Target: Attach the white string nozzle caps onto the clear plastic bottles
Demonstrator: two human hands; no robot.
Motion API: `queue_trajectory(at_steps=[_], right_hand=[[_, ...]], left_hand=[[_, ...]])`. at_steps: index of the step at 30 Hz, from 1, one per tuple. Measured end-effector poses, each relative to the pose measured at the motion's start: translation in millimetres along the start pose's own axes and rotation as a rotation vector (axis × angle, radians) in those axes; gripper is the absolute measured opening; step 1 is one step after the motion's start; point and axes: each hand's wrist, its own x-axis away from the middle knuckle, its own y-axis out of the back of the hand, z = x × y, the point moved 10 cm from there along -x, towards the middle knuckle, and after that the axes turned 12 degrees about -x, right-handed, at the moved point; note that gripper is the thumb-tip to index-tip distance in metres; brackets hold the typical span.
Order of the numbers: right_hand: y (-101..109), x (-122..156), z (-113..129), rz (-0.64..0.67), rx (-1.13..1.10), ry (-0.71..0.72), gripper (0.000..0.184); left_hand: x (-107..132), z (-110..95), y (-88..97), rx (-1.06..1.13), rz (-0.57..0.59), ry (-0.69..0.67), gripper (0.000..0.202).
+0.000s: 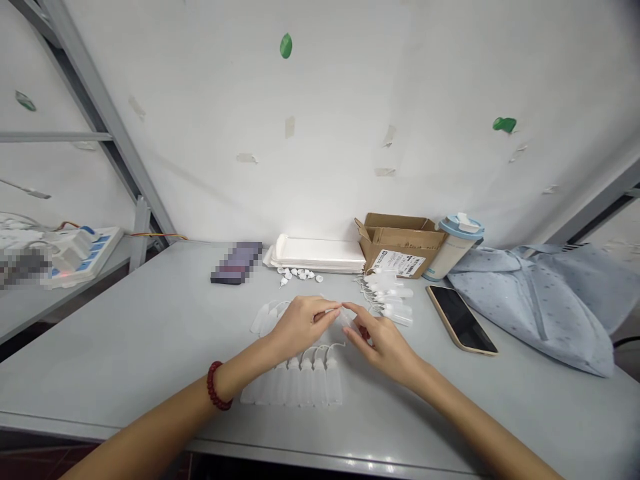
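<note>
Between the fingertips of both hands is a small translucent plastic bottle [349,320], partly hidden by the fingers. My right hand [383,341] grips its body between thumb and fingers. My left hand [304,324] is closed in a pinch at the bottle's upper end; what its fingertips hold is too small to make out. Below the hands lies a row of similar bottles [313,385] with thin loop straps. More bottles [262,319] lie partly behind my left hand. To the right is a pile of bottles with white caps [395,300]. Several loose white caps [301,274] lie further back.
At the back stand a stack of white flat packs [320,253], an open cardboard box [400,247] and a blue-lidded cup [453,248]. A phone [463,320] and blue patterned cloth [540,303] lie right. A pixelated dark box [237,263] sits back left, beyond it a power strip [93,257].
</note>
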Motion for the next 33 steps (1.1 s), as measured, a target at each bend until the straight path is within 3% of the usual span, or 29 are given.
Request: queue_trajectory(at_steps=[3, 7, 16, 19, 26, 33], right_hand=[[0.9, -0.4, -0.8, -0.012, -0.011, -0.001, 0.04], [2.2, -0.6, -1.3, -0.024, -0.039, -0.006, 0.039], [4.0, 1.0, -0.3, -0.039, -0.076, -0.007, 0.033], [5.5, 0.6, 0.5, -0.049, -0.094, -0.012, 0.032], [7.8, 1.0, 3.0, -0.067, -0.146, -0.005, 0.032], [8.4, 1.6, 3.4, -0.078, -0.154, -0.001, 0.03]], left_hand=[[2.9, -7.9, -0.2, -0.165, -0.062, -0.108, 0.031], [6.0, -10.1, -1.5, -0.208, -0.105, -0.17, 0.031], [4.3, -11.5, 0.9, -0.157, -0.097, -0.159, 0.031], [3.0, -7.6, 2.5, -0.062, -0.077, -0.087, 0.031], [1.5, 19.7, -1.3, 0.261, 0.057, 0.237, 0.03], [5.2, 27.4, -15.1, 0.423, 0.197, 0.359, 0.036]])
